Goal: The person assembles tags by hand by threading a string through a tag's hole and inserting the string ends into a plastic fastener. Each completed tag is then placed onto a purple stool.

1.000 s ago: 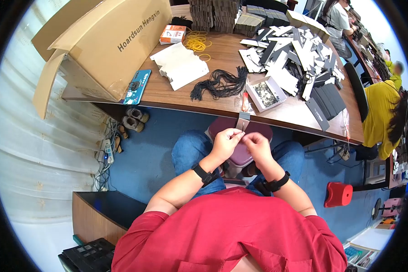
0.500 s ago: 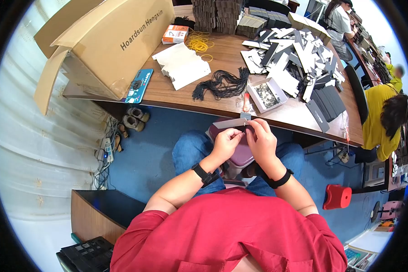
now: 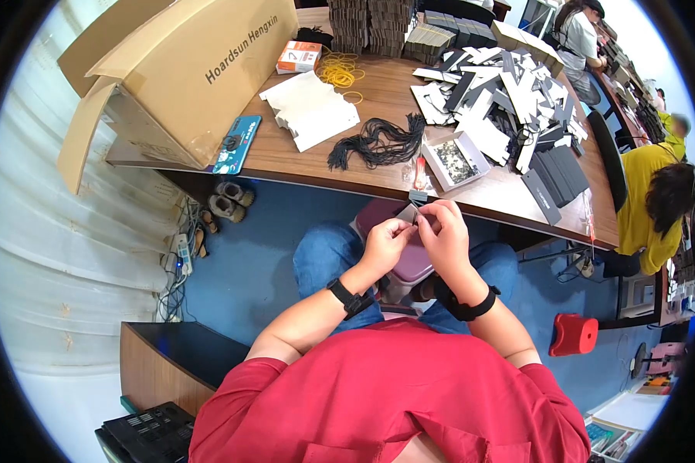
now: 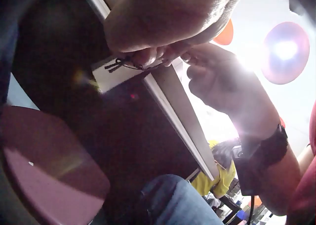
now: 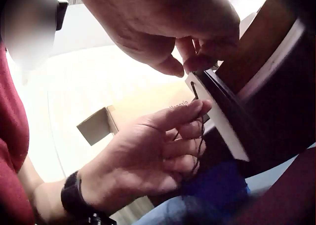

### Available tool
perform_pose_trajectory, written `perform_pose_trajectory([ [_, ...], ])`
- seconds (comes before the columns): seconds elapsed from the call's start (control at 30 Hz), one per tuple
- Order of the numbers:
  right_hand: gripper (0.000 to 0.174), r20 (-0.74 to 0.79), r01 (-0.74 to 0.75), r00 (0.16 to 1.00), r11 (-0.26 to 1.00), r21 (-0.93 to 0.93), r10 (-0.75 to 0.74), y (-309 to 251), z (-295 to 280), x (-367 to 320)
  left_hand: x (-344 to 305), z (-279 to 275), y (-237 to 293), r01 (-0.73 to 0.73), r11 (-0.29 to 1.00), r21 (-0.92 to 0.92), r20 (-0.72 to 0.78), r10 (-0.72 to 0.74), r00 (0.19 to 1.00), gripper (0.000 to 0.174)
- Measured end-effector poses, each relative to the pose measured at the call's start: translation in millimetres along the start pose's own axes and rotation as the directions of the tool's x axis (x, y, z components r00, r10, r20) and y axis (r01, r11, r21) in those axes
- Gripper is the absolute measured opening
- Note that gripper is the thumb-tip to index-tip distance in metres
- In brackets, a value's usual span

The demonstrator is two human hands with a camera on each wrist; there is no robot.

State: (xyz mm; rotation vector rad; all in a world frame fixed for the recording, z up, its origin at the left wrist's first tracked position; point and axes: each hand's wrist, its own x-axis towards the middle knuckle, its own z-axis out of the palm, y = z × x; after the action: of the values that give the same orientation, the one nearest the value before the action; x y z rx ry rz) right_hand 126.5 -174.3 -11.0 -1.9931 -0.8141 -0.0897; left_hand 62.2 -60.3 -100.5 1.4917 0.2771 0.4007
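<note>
My left hand [image 3: 384,245] pinches a thin black cord [image 5: 194,90] between thumb and forefinger, close to the face of a pale hang tag [image 5: 223,121]. The cord comes out near the tag's top end, and a length of it hangs across my left fingers in the right wrist view. My right hand [image 3: 445,238] pinches the top end of the tag, its fingertips partly hidden behind one another. In the left wrist view the white tag [image 4: 116,77] shows below my left hand, with loose cord ends lying over it. Both hands are over a purple stool [image 3: 411,266].
On the table [image 3: 286,166] lie a bundle of black cords [image 3: 378,143], a small box of fittings [image 3: 455,160], a large pile of black and white tags [image 3: 510,100] and yellow rubber bands [image 3: 338,71]. A cardboard box [image 3: 185,85] stands left. The table edge is just beyond my hands.
My right hand has moved forward to the tag's top end. The tag swung from upright to sideways and is now tilted. My left hand has stayed nearly in place.
</note>
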Motion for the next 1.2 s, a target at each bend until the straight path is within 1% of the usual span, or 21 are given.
perform_pose_trajectory([
  [0.03,0.017,0.012,-0.024,1.000,0.999,0.030,0.023,0,0,0,0,0,1,-0.003,1.000,0.009,-0.001,0.003,1.000,0.010],
  [0.1,0.016,0.025,-0.145,0.989,0.978,0.152,0.143,9,7,-1,-2,-1,2,-0.007,1.000,0.028,-0.002,0.007,1.000,0.010],
  [0.13,0.015,0.036,-0.204,0.979,0.956,0.212,0.201,13,10,-1,-3,-1,0,-0.012,1.000,0.006,-0.018,0.012,1.000,0.010],
  [0.2,0.013,-0.002,-0.126,0.992,0.982,0.138,0.128,16,11,0,-5,-1,-1,-0.023,0.999,-0.036,-0.046,0.021,0.999,0.010],
  [0.3,0.011,-0.024,0.023,0.999,1.000,0.012,-0.023,12,6,3,-17,-3,5,0.180,0.954,-0.238,-0.026,-0.192,0.981,0.009],
  [0.33,0.011,-0.021,0.080,0.997,0.996,-0.031,-0.080,9,3,4,-20,-5,5,0.217,0.926,-0.309,-0.003,-0.229,0.973,0.008],
  [0.4,0.012,0.008,0.103,0.995,0.994,-0.031,-0.103,9,3,1,-26,-8,4,0.291,0.849,-0.441,0.052,-0.299,0.953,0.008],
  [0.47,0.013,0.056,0.132,0.990,0.991,-0.022,-0.131,15,5,-6,-27,-10,4,0.298,0.825,-0.480,0.091,-0.292,0.952,0.008],
  [0.5,0.012,0.086,0.248,0.966,0.968,-0.023,-0.245,15,7,-8,-29,-10,4,0.305,0.811,-0.500,0.113,-0.288,0.951,0.008],
  [0.53,0.009,0.212,0.209,0.958,0.976,-0.059,-0.192,10,5,-14,-30,-10,2,0.293,0.820,-0.492,0.105,-0.278,0.955,0.007],
  [0.6,0.009,0.262,0.126,0.959,0.991,-0.038,-0.112,5,1,-17,-29,-11,2,0.263,0.839,-0.476,0.086,-0.254,0.964,0.007],
  [0.63,0.012,0.236,0.012,0.971,0.999,0.043,-0.021,15,5,-17,-31,-13,5,0.273,0.836,-0.476,0.111,-0.251,0.962,0.007],
  [0.67,0.014,0.218,-0.102,0.973,0.987,0.126,0.072,25,9,-17,-31,-14,7,0.246,0.854,-0.459,0.105,-0.223,0.969,0.007],
  [0.7,0.017,0.250,-0.265,0.946,0.936,0.230,0.207,25,9,-12,-31,-14,9,0.220,0.870,-0.441,0.100,-0.196,0.976,0.008],
  [0.73,0.013,0.217,-0.307,0.944,0.900,0.308,0.248,21,10,-7,-31,-14,10,0.192,0.886,-0.423,0.096,-0.167,0.981,0.008],
  [0.9,0.011,0.311,-0.491,0.869,0.746,0.450,0.385,25,13,4,-31,-19,6,0.264,0.868,-0.422,0.157,-0.217,0.963,0.009],
  [1.0,0.011,0.277,-0.485,0.875,0.704,0.520,0.398,26,13,-1,-34,-24,8,0.313,0.855,-0.413,0.152,-0.274,0.950,0.011],
  [1.1,0.012,0.303,-0.509,0.854,0.559,0.655,0.422,24,13,-3,-36,-30,19,0.372,0.830,-0.415,0.144,-0.344,0.928,0.012],
  [1.13,0.013,0.478,-0.622,0.763,0.293,0.727,0.434,27,11,-2,-34,-33,22,0.392,0.819,-0.418,0.143,-0.367,0.919,0.012],
  [1.17,0.013,0.642,-0.697,0.663,0.005,0.717,0.386,33,7,0,-33,-35,23,0.396,0.815,-0.424,0.145,-0.371,0.917,0.011],
  [1.2,0.013,0.778,-0.729,0.562,-0.276,0.626,0.282,37,5,3,-31,-38,27,0.396,0.818,-0.417,0.145,-0.370,0.918,0.011],
])
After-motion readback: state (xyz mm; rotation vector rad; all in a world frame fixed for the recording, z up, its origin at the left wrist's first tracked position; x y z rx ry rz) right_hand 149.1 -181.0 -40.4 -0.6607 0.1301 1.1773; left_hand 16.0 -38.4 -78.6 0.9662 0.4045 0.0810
